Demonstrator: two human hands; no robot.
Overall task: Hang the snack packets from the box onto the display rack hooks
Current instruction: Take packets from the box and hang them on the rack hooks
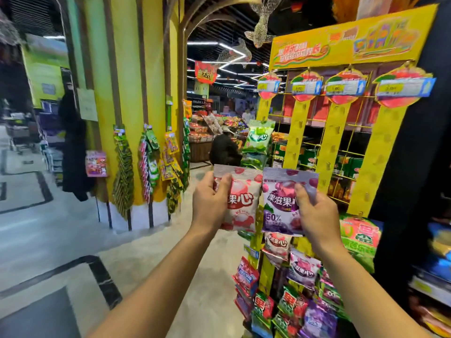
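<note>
Pink-and-white snack packet [240, 198]: gripped upright by the left hand [210, 203], thumb on its front. Purple snack packet [283, 203]: pinched by the right hand [317, 213], touching the pink one's edge. Both are held up before the yellow display rack [380, 152]; green packets [258, 140] are hung behind.

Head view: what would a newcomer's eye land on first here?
Two snack packets held up side by side at centre frame: a pink-and-white packet on the left, a purple packet on the right. Behind them to the right stands the yellow display rack, its upper strips mostly bare.
</note>
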